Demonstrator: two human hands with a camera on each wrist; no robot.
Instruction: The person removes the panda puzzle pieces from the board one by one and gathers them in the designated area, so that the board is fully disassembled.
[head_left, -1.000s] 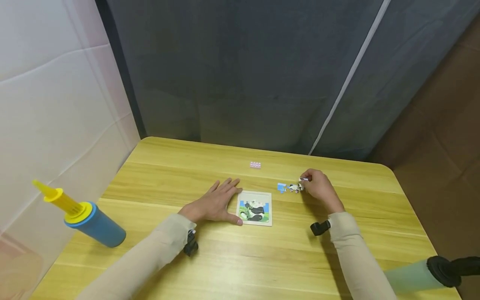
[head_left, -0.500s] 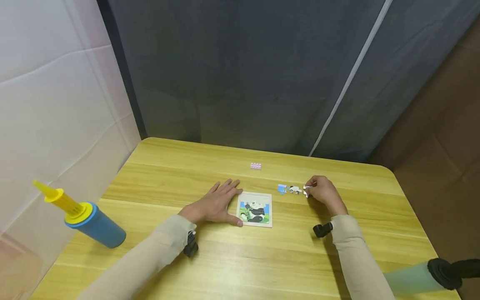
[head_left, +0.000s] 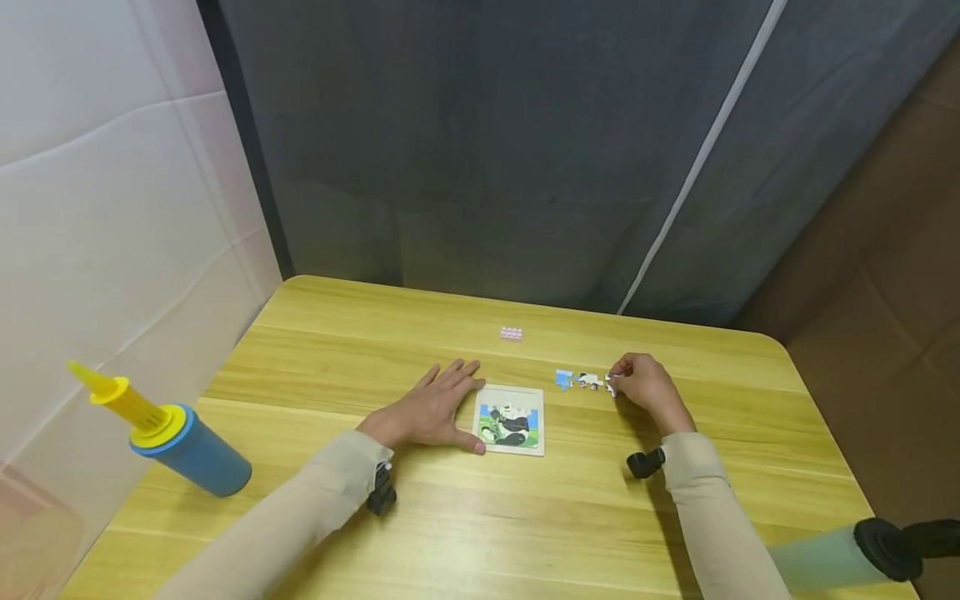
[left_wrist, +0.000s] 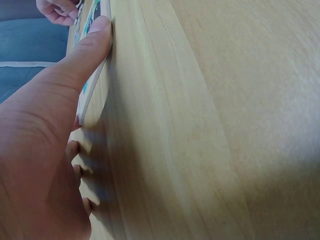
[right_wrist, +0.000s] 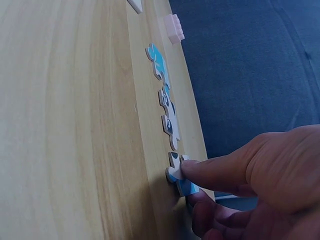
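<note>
A small panda puzzle board (head_left: 510, 419) lies at the middle of the wooden table (head_left: 480, 517). My left hand (head_left: 448, 400) lies flat beside the board's left edge, and its thumb (left_wrist: 95, 42) touches the board's edge (left_wrist: 91, 85). To the right, my right hand (head_left: 618, 384) pinches a puzzle piece (right_wrist: 186, 188) between thumb and fingers, low on the table top. Two loose pieces lie in a row to its left: a black-and-white piece (head_left: 589, 380) (right_wrist: 170, 117) and a blue piece (head_left: 564, 378) (right_wrist: 159, 62).
A small pink brick (head_left: 512, 333) (right_wrist: 174, 27) sits behind the board. A blue and yellow hand pump (head_left: 161, 433) lies at the table's left edge. A pale green cylinder with a black cap (head_left: 847, 554) pokes in at the lower right corner. A dark curtain hangs behind.
My right hand has moved slightly right and toward me and has lowered its puzzle piece from above the table down to the surface, at the right end of the row. The left hand stays still.
</note>
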